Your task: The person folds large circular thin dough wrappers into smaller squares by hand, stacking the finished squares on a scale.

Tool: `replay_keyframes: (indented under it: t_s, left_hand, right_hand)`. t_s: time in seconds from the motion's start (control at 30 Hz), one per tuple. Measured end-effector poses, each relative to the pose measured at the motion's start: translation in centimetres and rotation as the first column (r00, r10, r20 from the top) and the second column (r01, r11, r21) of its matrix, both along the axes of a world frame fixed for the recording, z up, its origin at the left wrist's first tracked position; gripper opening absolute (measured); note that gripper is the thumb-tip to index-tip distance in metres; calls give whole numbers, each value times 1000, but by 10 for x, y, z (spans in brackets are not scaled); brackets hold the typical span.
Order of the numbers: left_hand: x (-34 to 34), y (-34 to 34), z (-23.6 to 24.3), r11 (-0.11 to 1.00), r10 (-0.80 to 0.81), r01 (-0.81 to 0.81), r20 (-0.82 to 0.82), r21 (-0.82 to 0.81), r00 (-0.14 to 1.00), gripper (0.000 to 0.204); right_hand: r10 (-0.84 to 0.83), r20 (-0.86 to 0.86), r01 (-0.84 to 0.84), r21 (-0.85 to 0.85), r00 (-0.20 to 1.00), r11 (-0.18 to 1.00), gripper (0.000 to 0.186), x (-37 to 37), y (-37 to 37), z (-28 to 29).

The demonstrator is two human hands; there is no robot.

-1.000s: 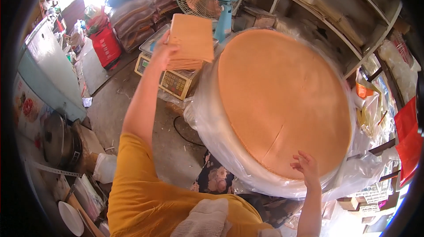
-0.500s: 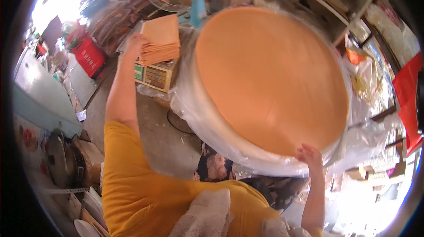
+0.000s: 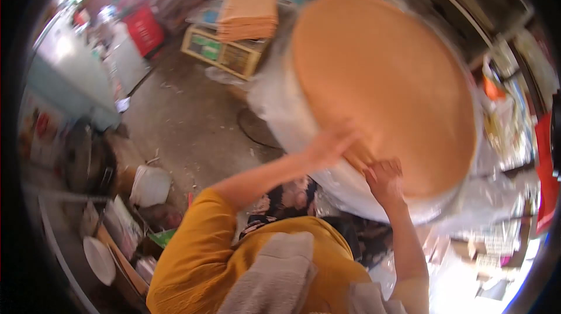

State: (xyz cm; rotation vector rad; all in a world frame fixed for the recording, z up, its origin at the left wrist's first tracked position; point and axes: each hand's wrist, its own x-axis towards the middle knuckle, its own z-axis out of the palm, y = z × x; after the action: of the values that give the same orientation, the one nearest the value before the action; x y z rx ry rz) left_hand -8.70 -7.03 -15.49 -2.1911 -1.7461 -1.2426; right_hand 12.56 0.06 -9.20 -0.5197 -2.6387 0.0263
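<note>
Both of your hands are at the near edge of the big round orange stack (image 3: 385, 92), the drum-shaped pile of thin discs wrapped around its side in clear plastic film (image 3: 280, 109). Your left hand (image 3: 327, 144) lies flat on the near-left rim of the stack, fingers spread and loose, not closed on anything I can make out. Your right hand (image 3: 383, 178) sits just beside it, further along the rim, with its fingers curled as if pinching at the top sheet; motion blur hides whether a sheet is actually caught, so I cannot tell.

To do this well, I'd judge you should press the left palm down to pin the layers below while the right fingertips tease up only 1 sheet at the edge. Lift slowly and low; thin discs like these probably tear or crack if bent sharply.

The stack's top face is a smooth, even orange-tan circle, tilted toward you, with no visible tears. Its side looks pale through the film, which bunches loosely at the base.

Beyond the stack's far-left side, a pile of square orange sheets (image 3: 250, 13) rests on a wooden crate (image 3: 225, 55). Left of the stack lies bare concrete floor (image 3: 187, 121).
</note>
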Motion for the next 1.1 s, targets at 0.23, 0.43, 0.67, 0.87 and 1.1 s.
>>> replay_keyframes:
  t_s: [0.23,0.43,0.67,0.87,1.1]
  left_hand:
    - [18,-18,0,994,-12,42,278,-104,960,50]
    - [26,-11,-3,997,34,-18,225,-72,974,51]
    - [21,-16,-7,997,40,-26,210,-70,977,54]
    - [34,-9,-5,998,-5,21,281,-55,960,46]
    - [14,-19,30,994,-73,94,310,-51,948,38]
  right_hand:
    - [-19,193,13,32,981,999,14,-15,-4,1]
    - [-61,227,41,91,972,995,12,-15,6,-13]
    - [-68,274,79,-30,959,996,10,-19,-4,-2]
    - [-161,324,158,36,932,987,9,-16,-1,-10]
    - [-189,340,224,-67,921,972,10,-28,10,-11]
